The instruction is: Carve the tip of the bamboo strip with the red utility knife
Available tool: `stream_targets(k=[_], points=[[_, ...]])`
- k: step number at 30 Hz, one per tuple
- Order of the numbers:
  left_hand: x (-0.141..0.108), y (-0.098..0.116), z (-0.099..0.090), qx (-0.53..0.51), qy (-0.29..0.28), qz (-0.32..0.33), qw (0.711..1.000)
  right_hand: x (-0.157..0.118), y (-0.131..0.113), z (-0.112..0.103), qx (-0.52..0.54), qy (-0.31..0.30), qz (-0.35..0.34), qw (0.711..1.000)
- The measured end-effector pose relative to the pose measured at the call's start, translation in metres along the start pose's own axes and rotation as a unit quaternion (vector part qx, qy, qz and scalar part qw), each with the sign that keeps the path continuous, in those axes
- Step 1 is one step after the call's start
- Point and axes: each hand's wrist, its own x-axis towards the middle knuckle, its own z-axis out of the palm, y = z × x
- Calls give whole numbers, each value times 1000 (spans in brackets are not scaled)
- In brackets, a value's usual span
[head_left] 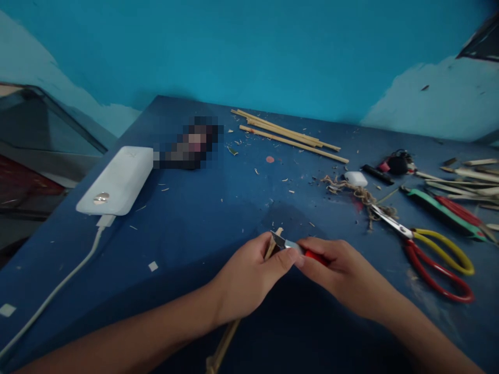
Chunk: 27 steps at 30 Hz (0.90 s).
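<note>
Near the middle of the view, my left hand (253, 272) is closed around a thin bamboo stick (226, 343). The stick's upper tip sticks out above my thumb, and its lower part runs down toward the bottom edge. My right hand (339, 270) grips the red handle of a cutter knife (315, 256). The knife's blade lies against the stick near its tip, and my left thumb presses close to the metal part. Much of the handle is hidden by my right fingers.
Several bamboo sticks (292, 137) lie at the back of the blue table (187, 208). A white power bank (119, 179) with a cable is at left, beside a blurred item. Scissors (407, 232), twine (360, 195), a green cutter (444, 213) and split strips are at right.
</note>
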Motion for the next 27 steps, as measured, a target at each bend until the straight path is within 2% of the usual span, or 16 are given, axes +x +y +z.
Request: stream_targets(k=[3, 11, 16, 22, 27], points=[[1, 0, 1, 4, -3, -4, 1000, 1, 0, 1, -10, 5, 2, 1000], [0, 10, -1, -27, -32, -64, 997, 2, -3, 2, -1, 4, -1, 1000], [-1, 13, -3, -41, -53, -73, 995, 2, -2, 2, -4, 7, -3, 1000], [-1, 14, -3, -10, -67, -84, 994, 2, -3, 3, -3, -2, -4, 1000], [-4, 15, -3, 21, -51, -80, 995, 1, -4, 3, -17, -6, 4, 1000]])
